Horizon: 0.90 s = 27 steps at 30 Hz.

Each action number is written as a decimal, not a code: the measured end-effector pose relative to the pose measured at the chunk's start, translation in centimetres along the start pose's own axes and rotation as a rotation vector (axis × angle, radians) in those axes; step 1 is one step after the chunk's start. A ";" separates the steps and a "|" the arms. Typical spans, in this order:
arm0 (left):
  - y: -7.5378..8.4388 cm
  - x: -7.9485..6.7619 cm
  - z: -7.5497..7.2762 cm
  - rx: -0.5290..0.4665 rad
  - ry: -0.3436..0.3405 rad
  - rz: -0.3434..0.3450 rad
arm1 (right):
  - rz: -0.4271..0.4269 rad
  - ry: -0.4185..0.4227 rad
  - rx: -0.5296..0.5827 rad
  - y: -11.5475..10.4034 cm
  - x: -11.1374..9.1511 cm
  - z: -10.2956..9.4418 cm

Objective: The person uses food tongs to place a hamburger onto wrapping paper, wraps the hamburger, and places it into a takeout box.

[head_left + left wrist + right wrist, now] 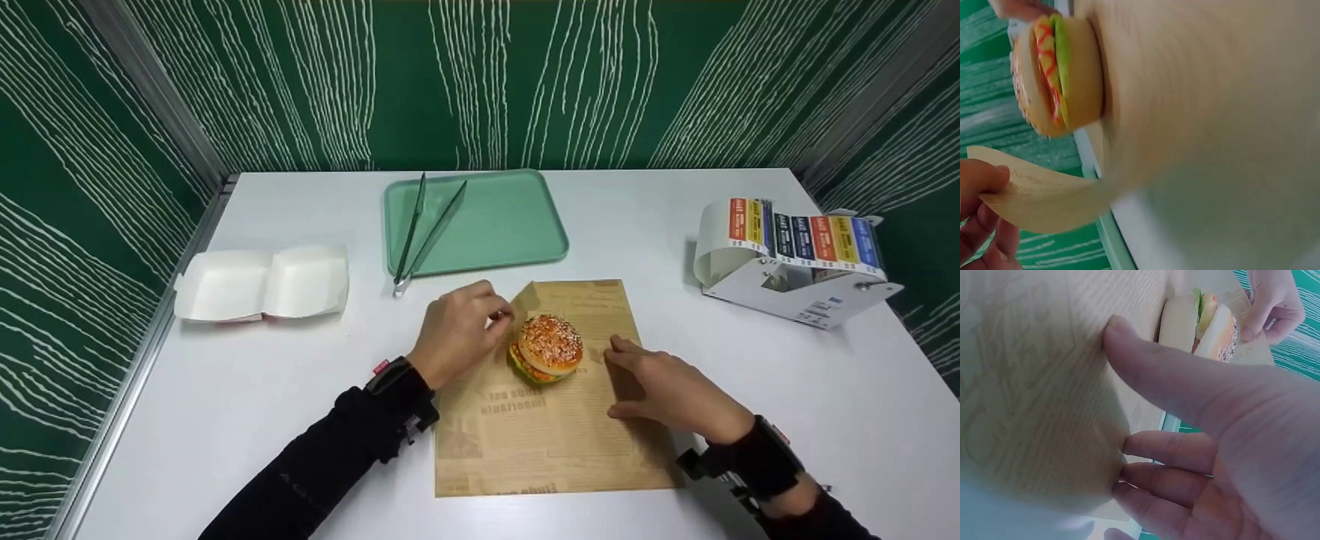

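A sesame-topped burger (550, 346) sits on a sheet of brown printed wrapping paper (517, 450). My left hand (463, 330) pinches the paper's far left edge between thumb and fingers. In the left wrist view, that paper edge (1044, 197) is lifted and curls up beside the burger (1078, 73). My right hand (667, 386) is over the right side of the sheet. In the right wrist view, the thumb and fingertips of my right hand (1202, 416) touch the paper, spread apart and not closed on it.
Behind the paper lies a green tray (502, 217) with metal tongs (431, 240) resting across it. An opened white cardboard box (304, 281) stands at the left. A white dispenser with a roll of coloured labels (802, 262) stands at the right.
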<state>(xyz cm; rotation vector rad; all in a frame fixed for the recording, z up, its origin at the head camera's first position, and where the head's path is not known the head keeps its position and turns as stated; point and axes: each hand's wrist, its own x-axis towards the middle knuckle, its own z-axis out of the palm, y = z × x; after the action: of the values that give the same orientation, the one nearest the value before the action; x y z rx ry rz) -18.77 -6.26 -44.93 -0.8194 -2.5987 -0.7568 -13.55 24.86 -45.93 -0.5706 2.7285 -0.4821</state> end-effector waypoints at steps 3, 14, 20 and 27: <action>0.9 -0.1 0.5 0.017 -0.021 0.058 | -0.004 0.004 -0.001 0.0 -0.1 0.0; 1.9 -0.2 1.5 0.017 -0.145 0.172 | -0.001 -0.001 0.000 0.0 -0.2 0.1; 1.7 -0.2 1.5 0.022 -0.194 0.238 | -0.002 0.006 0.001 0.0 -0.2 0.2; 1.8 -0.3 1.4 0.108 -0.240 0.281 | -0.033 -0.012 0.032 0.3 -0.7 0.2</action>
<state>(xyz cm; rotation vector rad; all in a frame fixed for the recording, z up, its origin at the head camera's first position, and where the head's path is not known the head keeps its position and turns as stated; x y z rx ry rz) -17.58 -4.31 -45.53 -1.2751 -2.6169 -0.4587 -12.99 25.39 -46.09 -0.6092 2.6988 -0.5285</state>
